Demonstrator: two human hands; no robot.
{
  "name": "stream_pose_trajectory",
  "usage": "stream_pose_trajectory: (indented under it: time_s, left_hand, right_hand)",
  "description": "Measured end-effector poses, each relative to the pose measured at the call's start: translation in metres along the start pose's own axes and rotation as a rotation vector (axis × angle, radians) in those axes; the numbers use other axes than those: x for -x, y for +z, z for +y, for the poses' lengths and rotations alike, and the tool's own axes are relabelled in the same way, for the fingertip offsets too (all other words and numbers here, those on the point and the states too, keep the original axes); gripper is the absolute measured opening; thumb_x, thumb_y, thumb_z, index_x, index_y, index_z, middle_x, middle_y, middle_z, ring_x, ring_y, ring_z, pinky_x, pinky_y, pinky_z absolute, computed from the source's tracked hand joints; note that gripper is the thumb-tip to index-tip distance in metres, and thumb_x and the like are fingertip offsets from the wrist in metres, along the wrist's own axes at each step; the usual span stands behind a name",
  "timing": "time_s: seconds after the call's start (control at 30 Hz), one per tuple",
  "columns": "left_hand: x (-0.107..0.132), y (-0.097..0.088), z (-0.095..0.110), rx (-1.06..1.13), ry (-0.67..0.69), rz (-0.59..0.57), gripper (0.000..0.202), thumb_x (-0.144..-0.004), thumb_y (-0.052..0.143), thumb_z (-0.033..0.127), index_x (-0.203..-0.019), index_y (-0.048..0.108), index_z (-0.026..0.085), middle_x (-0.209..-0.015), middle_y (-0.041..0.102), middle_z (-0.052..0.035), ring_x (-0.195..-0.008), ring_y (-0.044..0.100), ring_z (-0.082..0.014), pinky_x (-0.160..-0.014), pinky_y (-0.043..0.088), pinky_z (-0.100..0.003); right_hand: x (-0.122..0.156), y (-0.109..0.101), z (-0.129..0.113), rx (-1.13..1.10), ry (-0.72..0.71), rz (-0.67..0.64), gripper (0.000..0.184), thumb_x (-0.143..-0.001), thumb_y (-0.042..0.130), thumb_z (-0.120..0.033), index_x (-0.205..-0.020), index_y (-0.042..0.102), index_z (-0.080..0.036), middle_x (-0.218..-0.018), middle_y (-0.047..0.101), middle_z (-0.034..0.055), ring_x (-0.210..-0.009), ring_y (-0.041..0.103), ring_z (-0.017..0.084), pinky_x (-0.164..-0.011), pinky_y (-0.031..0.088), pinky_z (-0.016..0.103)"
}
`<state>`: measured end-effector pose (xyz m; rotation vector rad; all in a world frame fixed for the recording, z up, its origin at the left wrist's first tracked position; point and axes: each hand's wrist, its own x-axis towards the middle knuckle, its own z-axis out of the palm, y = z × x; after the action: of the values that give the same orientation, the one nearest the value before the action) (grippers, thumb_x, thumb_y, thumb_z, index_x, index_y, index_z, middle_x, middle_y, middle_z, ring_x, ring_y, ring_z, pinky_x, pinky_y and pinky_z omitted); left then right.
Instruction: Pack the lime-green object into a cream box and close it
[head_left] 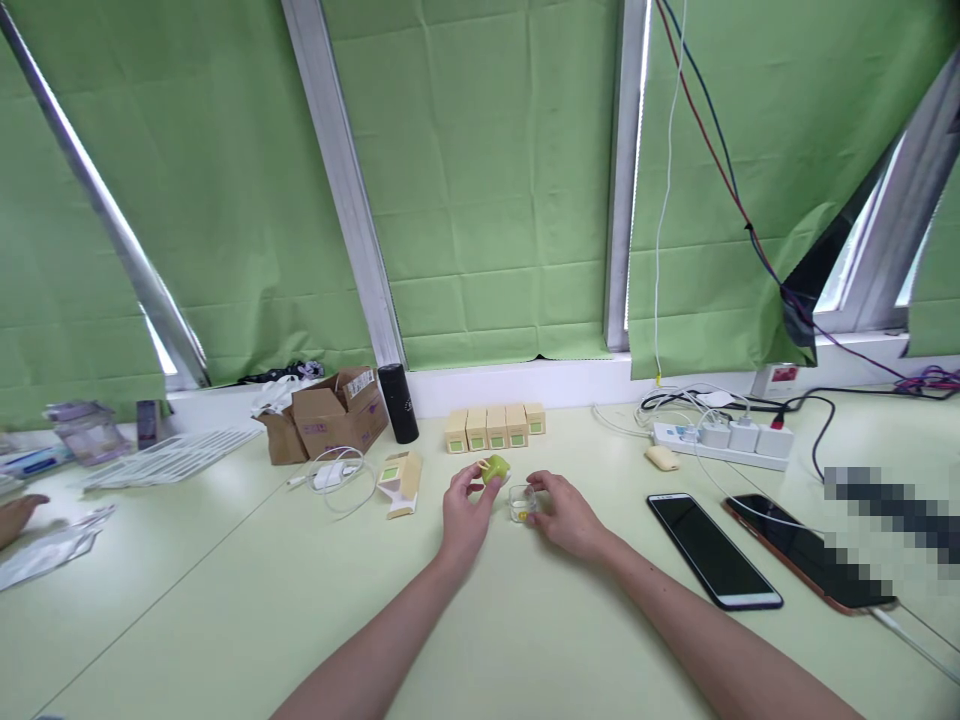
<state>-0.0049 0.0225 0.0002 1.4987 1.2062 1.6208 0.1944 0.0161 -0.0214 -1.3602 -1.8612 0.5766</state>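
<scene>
while the table (517,620) supports the work, the right hand (568,513) grips a clear container (520,503) and the left hand (466,510) pinches a green item (496,468) just beside it, apparently a two-handed handling step whose next move calls for steady grips.

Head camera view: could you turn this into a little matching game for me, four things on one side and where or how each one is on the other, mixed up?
Things
1. Green object
2. Clear container
3. Black cylinder
4. White-edged phone

Places and states
A. Stands beside the cardboard box
B. Lies flat, dark screen facing up
C. Held in the left hand
D. At the fingertips of the right hand

Right pairs: 1-C, 2-D, 3-A, 4-B
</scene>
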Motion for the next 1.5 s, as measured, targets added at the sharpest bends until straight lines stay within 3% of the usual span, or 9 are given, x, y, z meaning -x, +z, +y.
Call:
stream_pose_trajectory:
  time_s: [0.1, 0.2, 0.33, 0.47, 0.6, 0.77, 0.97, 1.13, 1.5]
  left_hand:
    - [-0.002, -0.001, -0.001, 0.039, -0.027, -0.004, 0.05, -0.078, 0.081, 0.053, -0.111, 0.077, 0.017, -0.117, 0.075, -0.013, -0.1, 0.068, -0.0243, -0.091, 0.051, -0.035]
    - [-0.003, -0.001, 0.0, 0.091, -0.031, -0.007, 0.051, -0.079, 0.079, 0.056, -0.11, 0.077, 0.016, -0.113, 0.077, -0.0127, -0.102, 0.07, -0.0253, -0.09, 0.051, -0.034]
    - [-0.004, 0.0, 0.003, 0.131, -0.039, 0.007, 0.052, -0.08, 0.077, 0.059, -0.109, 0.077, 0.015, -0.112, 0.078, -0.0122, -0.105, 0.07, -0.026, -0.092, 0.051, -0.033]
    - [-0.003, 0.001, 0.006, 0.128, -0.056, 0.022, 0.055, -0.079, 0.076, 0.063, -0.106, 0.077, 0.014, -0.109, 0.078, -0.0115, -0.101, 0.07, -0.0253, -0.089, 0.052, -0.032]
    - [-0.003, 0.001, 0.009, 0.124, -0.072, 0.036, 0.059, -0.076, 0.077, 0.067, -0.102, 0.077, 0.014, -0.102, 0.077, -0.0102, -0.092, 0.069, -0.0233, -0.081, 0.052, -0.03]
    - [-0.002, 0.002, 0.012, 0.127, -0.078, 0.029, 0.06, -0.075, 0.076, 0.069, -0.1, 0.077, 0.014, -0.099, 0.077, -0.0095, -0.086, 0.068, -0.021, -0.076, 0.051, -0.029]
    - [-0.002, 0.002, 0.01, 0.155, -0.067, 0.027, 0.059, -0.075, 0.077, 0.069, -0.097, 0.077, 0.014, -0.1, 0.079, -0.0107, -0.088, 0.068, -0.0224, -0.078, 0.052, -0.03]
    - [-0.002, 0.001, 0.008, 0.162, -0.054, -0.015, 0.056, -0.079, 0.075, 0.067, -0.099, 0.077, 0.015, -0.1, 0.079, -0.01, -0.088, 0.069, -0.022, -0.079, 0.052, -0.03]
    - [0.004, 0.002, 0.012, 0.167, -0.031, -0.115, 0.051, -0.082, 0.075, 0.063, -0.098, 0.077, 0.015, -0.099, 0.079, -0.0097, -0.093, 0.07, -0.0241, -0.085, 0.052, -0.031]
  right_hand:
    - [-0.005, 0.001, 0.0, -0.15, -0.008, 0.03, 0.038, -0.076, 0.075, -0.017, -0.112, 0.066, -0.024, -0.117, 0.074, 0.0092, -0.12, 0.063, 0.029, -0.108, 0.042, 0.046]
    - [-0.009, -0.003, -0.004, -0.554, 0.04, 0.038, 0.037, -0.074, 0.081, -0.03, -0.108, 0.069, -0.023, -0.11, 0.076, 0.0087, -0.11, 0.068, 0.029, -0.099, 0.048, 0.045]
    - [-0.01, -0.01, -0.012, -1.193, 0.146, -0.093, 0.044, -0.074, 0.084, -0.049, -0.105, 0.074, -0.02, -0.099, 0.077, 0.0105, -0.092, 0.071, 0.027, -0.08, 0.054, 0.04]
    - [-0.007, -0.012, -0.015, -1.478, 0.22, -0.159, 0.037, -0.08, 0.08, -0.049, -0.1, 0.078, -0.018, -0.092, 0.077, 0.0097, -0.086, 0.071, 0.024, -0.077, 0.053, 0.036]
    - [-0.006, -0.011, -0.016, -1.504, 0.224, -0.165, 0.035, -0.086, 0.074, -0.049, -0.103, 0.079, -0.019, -0.092, 0.076, 0.0092, -0.082, 0.069, 0.021, -0.073, 0.053, 0.034]
    - [-0.003, -0.014, -0.023, -1.484, 0.214, -0.113, 0.04, -0.078, 0.083, -0.046, -0.107, 0.077, -0.019, -0.091, 0.074, 0.0069, -0.077, 0.068, 0.021, -0.07, 0.053, 0.034]
    - [0.002, -0.015, -0.033, -1.311, 0.194, -0.018, 0.053, -0.064, 0.094, -0.035, -0.111, 0.073, -0.022, -0.102, 0.072, 0.0059, -0.083, 0.068, 0.02, -0.067, 0.054, 0.033]
    - [0.001, -0.009, -0.031, -1.151, 0.194, 0.031, 0.06, -0.056, 0.097, -0.034, -0.11, 0.073, -0.023, -0.1, 0.068, 0.0042, -0.079, 0.067, 0.018, -0.061, 0.05, 0.028]
    - [0.002, -0.001, -0.031, -1.124, 0.184, -0.002, 0.059, -0.061, 0.097, -0.041, -0.111, 0.072, -0.023, -0.098, 0.066, 0.0031, -0.076, 0.066, 0.017, -0.059, 0.054, 0.028]
